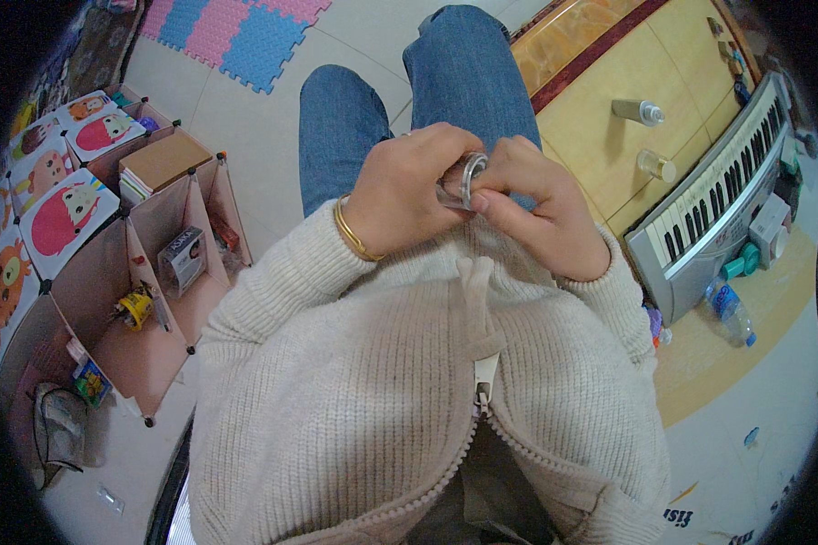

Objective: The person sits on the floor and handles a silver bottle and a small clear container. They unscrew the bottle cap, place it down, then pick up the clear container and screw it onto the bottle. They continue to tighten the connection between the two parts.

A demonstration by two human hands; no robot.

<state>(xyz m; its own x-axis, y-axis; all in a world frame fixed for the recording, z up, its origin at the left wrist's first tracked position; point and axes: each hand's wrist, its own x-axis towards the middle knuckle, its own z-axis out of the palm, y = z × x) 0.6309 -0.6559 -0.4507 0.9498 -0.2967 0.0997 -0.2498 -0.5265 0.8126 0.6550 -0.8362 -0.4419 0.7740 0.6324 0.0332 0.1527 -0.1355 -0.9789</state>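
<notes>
My left hand (407, 189), with a gold bangle at the wrist, is wrapped round a small clear round container (470, 184) above my lap. Its open-looking rim faces my right hand (545, 204). That hand's thumb presses at the rim, while its other fingers curl against the far side. The two hands hide much of the container, and I cannot make out whether anything is inside it.
On the yellow table (600, 150) at the right lie a grey-white bottle (639, 112) and a small clear bottle (656, 166). Beyond them is an electronic keyboard (718, 195), with a water bottle (730, 312) nearby. A cube shelf (109, 272) stands left; foam mats (268, 45) lie ahead.
</notes>
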